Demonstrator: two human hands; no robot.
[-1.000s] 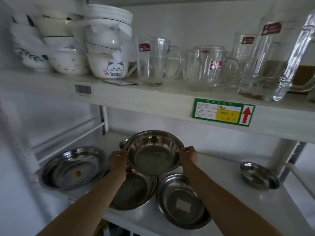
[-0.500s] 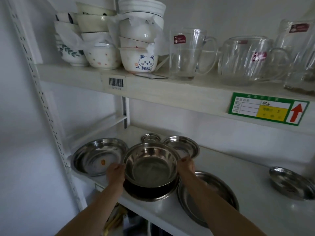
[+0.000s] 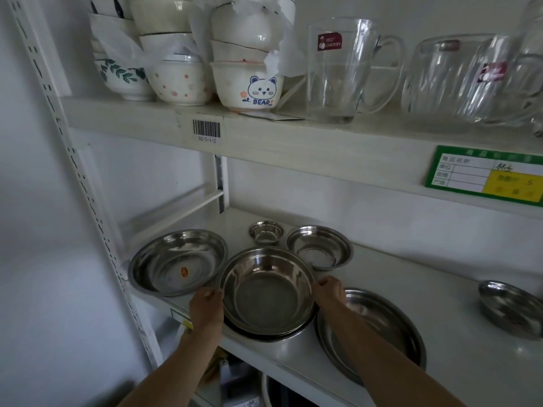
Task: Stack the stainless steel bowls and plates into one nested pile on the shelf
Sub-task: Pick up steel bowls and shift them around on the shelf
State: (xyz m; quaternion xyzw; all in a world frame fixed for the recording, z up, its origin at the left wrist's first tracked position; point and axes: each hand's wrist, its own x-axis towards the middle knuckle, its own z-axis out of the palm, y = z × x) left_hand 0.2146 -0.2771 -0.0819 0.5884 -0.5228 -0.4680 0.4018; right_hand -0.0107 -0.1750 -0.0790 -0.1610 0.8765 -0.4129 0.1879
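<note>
A deep steel bowl (image 3: 267, 292) sits nested in a wider steel plate (image 3: 273, 336) near the front edge of the white lower shelf (image 3: 440, 306). My left hand (image 3: 205, 309) grips the bowl's left rim and my right hand (image 3: 329, 292) grips its right rim. A large steel plate with an orange sticker (image 3: 177, 261) lies to the left. Another large plate (image 3: 373, 330) lies to the right, partly under my right forearm. Behind stand a tiny steel cup (image 3: 266, 232) and a medium bowl (image 3: 320, 246). A small dish (image 3: 512, 308) lies far right.
The upper shelf (image 3: 293, 142) hangs low over the work space, carrying stacked ceramic bowls (image 3: 249, 83) and glass mugs (image 3: 338, 71). A slotted upright post (image 3: 79, 183) bounds the left side. A green price label (image 3: 484, 174) is stuck on the upper shelf's edge.
The bowl held in both hands has come down from mid-air and now rests inside the front plate. My view has shifted left and closer to the shelf.
</note>
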